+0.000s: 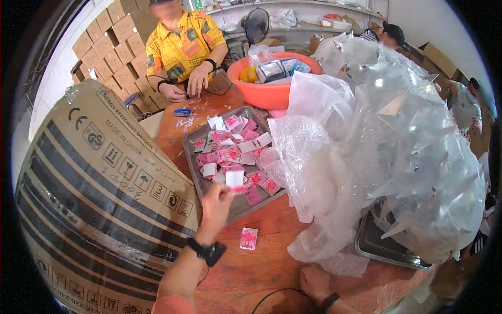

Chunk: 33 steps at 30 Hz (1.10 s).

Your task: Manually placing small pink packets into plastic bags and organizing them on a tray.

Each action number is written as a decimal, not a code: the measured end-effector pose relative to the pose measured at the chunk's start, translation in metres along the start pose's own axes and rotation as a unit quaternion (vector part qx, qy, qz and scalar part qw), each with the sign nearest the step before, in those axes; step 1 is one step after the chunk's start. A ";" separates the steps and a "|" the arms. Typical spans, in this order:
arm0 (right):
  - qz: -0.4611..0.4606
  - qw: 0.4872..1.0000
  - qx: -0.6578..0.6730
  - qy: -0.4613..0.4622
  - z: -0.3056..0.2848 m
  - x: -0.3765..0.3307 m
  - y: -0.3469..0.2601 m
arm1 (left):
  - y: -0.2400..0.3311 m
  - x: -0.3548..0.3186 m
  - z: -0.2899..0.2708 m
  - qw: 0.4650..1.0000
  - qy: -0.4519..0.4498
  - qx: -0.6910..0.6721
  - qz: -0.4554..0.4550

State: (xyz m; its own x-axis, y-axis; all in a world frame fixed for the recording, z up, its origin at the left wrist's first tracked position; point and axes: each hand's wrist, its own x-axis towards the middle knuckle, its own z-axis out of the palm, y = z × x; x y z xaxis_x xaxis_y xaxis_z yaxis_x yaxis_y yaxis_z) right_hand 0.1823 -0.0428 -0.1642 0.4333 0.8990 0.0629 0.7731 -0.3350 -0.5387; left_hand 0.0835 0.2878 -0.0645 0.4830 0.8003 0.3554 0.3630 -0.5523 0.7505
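Our left hand (215,201) pinches a small white-backed packet (234,179) between thumb and fingertips, over the near edge of a dull metal tray (189,152) strewn with glossy pink and white sachets. Our right hand (314,280) rests on the scuffed reddish wooden table (261,261) — fingers curled, holding nothing we can see. One pink sachet (248,238) lies flat between the hands. A crinkled heap of clear plastic bags (387,146) crowds the right; a strapped cardboard carton (94,204) blocks the left.
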 end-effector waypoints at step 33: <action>-0.080 0.995 0.068 -0.003 0.029 0.355 -0.072 | -0.021 -0.173 -0.062 0.956 0.038 -0.211 -0.202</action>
State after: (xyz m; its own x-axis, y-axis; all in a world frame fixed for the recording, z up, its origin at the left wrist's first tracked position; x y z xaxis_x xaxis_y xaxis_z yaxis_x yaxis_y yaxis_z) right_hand 0.2669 0.3087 -0.1270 0.3071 0.9396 0.1511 0.7618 -0.1475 -0.6308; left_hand -0.0574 0.1757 -0.1072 0.3062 0.9518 0.0171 0.1454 -0.0645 0.9873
